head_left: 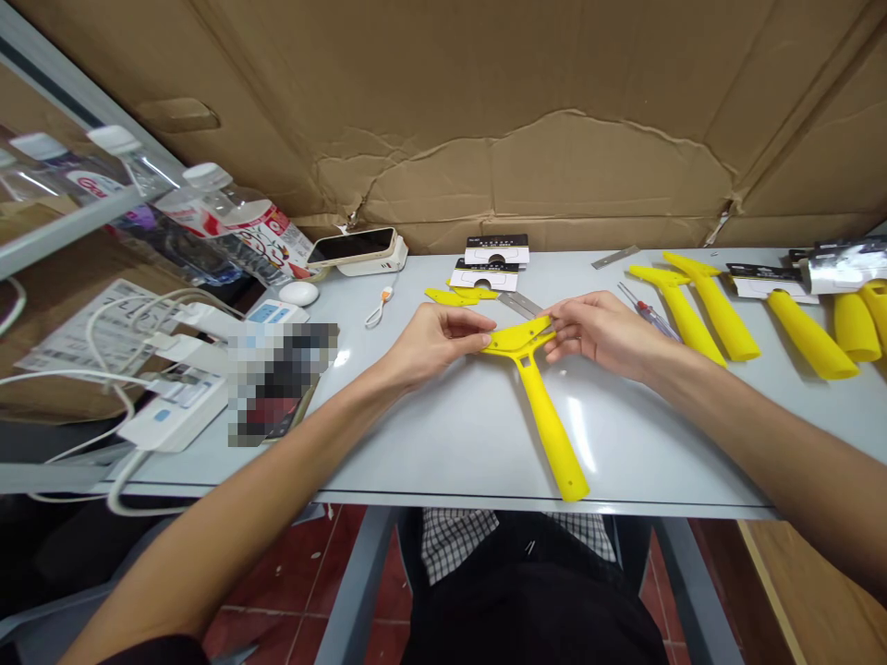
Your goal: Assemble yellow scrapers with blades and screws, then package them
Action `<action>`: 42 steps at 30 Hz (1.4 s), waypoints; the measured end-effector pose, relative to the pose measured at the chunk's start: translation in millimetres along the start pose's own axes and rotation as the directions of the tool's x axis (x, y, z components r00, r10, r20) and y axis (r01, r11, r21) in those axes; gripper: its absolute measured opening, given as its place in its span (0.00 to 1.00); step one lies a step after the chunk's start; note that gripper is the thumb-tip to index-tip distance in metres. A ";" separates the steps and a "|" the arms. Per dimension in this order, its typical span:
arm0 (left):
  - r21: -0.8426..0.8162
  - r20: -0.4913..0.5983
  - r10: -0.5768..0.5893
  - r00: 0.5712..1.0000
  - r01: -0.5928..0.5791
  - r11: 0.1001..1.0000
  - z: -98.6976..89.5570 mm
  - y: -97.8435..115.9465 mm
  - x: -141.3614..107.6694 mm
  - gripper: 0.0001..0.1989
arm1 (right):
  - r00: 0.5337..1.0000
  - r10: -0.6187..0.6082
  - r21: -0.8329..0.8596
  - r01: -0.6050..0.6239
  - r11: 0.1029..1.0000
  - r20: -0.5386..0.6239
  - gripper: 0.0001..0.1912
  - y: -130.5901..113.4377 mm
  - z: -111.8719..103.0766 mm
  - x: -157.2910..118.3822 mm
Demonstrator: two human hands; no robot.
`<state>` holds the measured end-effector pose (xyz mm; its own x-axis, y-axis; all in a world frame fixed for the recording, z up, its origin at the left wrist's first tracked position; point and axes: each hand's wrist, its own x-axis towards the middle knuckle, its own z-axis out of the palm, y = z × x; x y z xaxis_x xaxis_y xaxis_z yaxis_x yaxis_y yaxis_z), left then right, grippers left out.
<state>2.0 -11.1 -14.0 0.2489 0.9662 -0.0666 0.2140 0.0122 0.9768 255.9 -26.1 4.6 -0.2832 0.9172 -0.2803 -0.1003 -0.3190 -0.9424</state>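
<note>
While I watch from afar, a yellow T-shaped tool (550, 416) points its handle at the near edge of the worktop (430, 443).
Clamped on opposite ends of its head are my left hand (443, 340) and right hand (596, 334); beyond lie metal strips (519, 305), loose yellow pieces (452, 297), then printed cards (496, 244).

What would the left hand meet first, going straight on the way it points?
The yellow tool's head, which the left hand pinches; just beyond it, probably the right hand, though depth is unclear.
</note>
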 end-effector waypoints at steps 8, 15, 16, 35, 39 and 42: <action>-0.011 0.008 -0.009 1.000 0.009 1.000 1.4 1.8 -1.3 0.10 | 0.999 -0.022 -0.065 0.023 0.998 0.024 0.04 4.8 -3.5 0.2; -0.205 0.012 -0.085 0.996 0.086 0.975 8.3 -8.6 0.5 0.13 | 0.998 -0.044 -0.061 0.042 0.997 -0.039 0.07 -1.4 -4.3 -1.6; -0.233 0.062 -0.122 0.991 0.134 0.963 8.7 -9.4 0.8 0.14 | 0.997 -0.054 -0.056 0.052 0.997 -0.048 0.07 -2.4 -4.1 -2.0; -0.321 0.180 -0.230 0.957 0.278 0.906 6.6 -7.4 0.6 0.10 | 0.998 -0.038 -0.090 0.034 0.995 -0.042 0.08 -7.3 -5.3 -2.3; -0.300 0.174 -0.221 0.960 0.265 0.916 7.3 -8.9 0.4 0.08 | 0.999 -0.033 -0.115 0.029 0.993 -0.036 0.07 -4.9 -6.9 -0.7; -0.287 0.152 -0.222 0.963 0.258 0.923 8.4 -9.9 -0.7 0.09 | 0.999 -0.037 -0.119 0.034 0.992 -0.022 0.07 -3.3 -6.3 -0.5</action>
<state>7.7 -14.0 -25.3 0.3359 0.8886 -0.3124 -0.0091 0.3347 0.9423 262.4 -24.0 6.8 -0.2585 0.9333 -0.2492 0.0047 -0.2568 -0.9665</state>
